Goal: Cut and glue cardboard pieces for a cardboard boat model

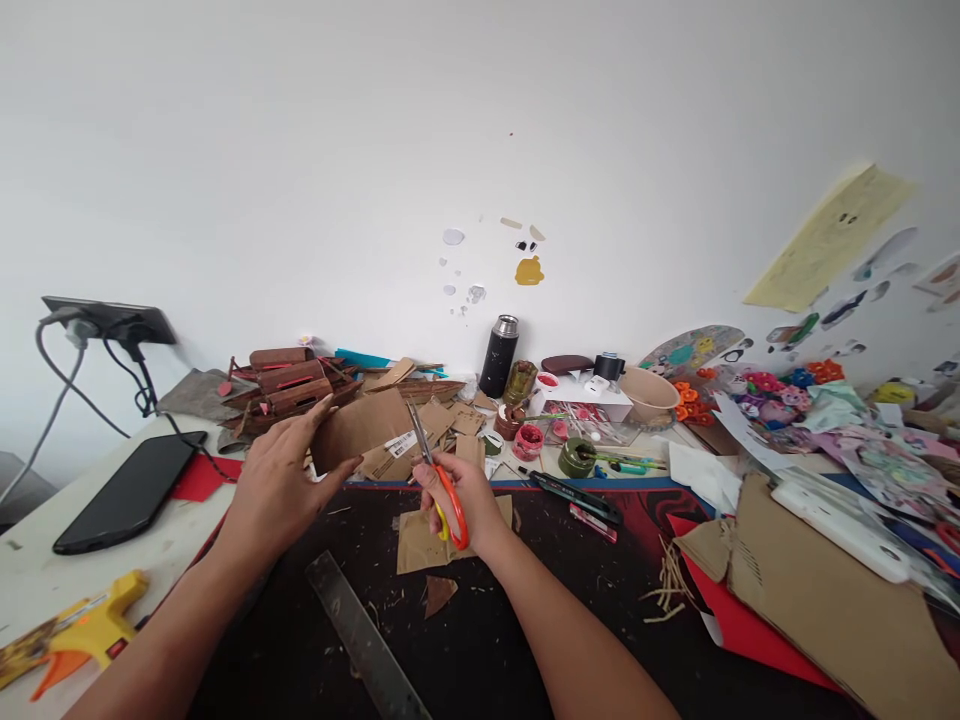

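Observation:
My left hand (279,482) pinches the left edge of a brown cardboard piece (365,425) and holds it up above the dark mat. My right hand (459,497) grips orange-handled scissors (437,478). Their metal blades point up and left, against the cardboard's right side near a white barcode label. Below the hands a cut cardboard scrap (418,543) lies flat on the mat.
A metal ruler (365,640) lies near the front. A yellow glue gun (84,630) and a black phone (131,492) sit at the left. A cardboard model boat (289,388), paint pots (528,440), a black flask (499,356) and a utility knife (574,492) stand behind; cardboard sheets (825,600) lie right.

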### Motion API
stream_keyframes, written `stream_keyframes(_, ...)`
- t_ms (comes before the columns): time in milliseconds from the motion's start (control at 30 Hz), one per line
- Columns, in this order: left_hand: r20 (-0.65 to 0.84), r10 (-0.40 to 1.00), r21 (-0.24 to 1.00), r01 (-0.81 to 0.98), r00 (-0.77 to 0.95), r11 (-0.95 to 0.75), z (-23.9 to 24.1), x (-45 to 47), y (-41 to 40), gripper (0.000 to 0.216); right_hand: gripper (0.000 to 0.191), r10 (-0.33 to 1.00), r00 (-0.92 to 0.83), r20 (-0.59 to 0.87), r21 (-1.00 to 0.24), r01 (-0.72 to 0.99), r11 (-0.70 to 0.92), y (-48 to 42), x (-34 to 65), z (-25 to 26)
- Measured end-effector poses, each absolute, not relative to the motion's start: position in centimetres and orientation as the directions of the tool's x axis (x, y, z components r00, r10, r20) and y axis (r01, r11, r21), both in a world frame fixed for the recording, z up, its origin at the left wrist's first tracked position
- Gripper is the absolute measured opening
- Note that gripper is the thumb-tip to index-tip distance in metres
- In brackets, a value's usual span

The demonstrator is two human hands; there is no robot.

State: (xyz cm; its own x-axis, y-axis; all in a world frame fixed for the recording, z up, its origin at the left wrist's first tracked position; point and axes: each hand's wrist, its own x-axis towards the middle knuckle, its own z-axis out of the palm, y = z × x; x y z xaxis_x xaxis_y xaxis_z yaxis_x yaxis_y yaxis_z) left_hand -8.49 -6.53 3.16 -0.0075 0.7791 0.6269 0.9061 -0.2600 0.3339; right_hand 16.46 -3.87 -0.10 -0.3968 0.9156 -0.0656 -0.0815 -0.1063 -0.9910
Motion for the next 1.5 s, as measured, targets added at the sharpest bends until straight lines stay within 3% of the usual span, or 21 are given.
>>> stream_keyframes(600, 0.616, 0.788, 0.339, 0.905, -0.006, -0.258, 3.6, -7.9, -6.9, 0.076, 0.052, 0.92, -0.39, -0.044, -0.997, -0.045, -0.067, -3.4, 16.6, -1.6)
stream_keyframes(1500, 0.6, 0.8, 0.344, 0.909, -0.022, -0.233, 3.0, -7.9, -6.7, 0.076, 0.045, 0.934, -0.352, -0.052, -0.998, -0.011, -0.06, -3.8, 16.5, 0.1)
